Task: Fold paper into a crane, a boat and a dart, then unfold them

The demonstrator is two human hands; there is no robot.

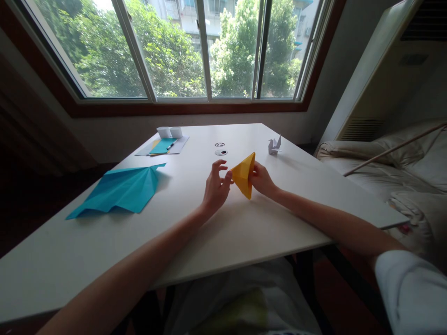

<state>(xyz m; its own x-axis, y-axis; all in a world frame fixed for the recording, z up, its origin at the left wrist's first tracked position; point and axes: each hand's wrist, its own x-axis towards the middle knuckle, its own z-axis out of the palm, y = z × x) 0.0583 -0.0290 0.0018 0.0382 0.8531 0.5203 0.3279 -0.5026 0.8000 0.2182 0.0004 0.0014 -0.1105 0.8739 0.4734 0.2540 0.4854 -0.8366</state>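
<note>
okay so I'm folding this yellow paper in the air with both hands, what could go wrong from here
1. The yellow paper is pinched between the left hand and right hand above the table, so creases may come out uneven.
2. The white paper crane stands near the right hand; a wide elbow move might knock it.

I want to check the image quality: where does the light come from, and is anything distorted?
Head view: daylight enters through the window behind the table, so the yellow folded paper glows at its top; straight edges bend toward the corners, and the foreground arms look stretched.
</note>
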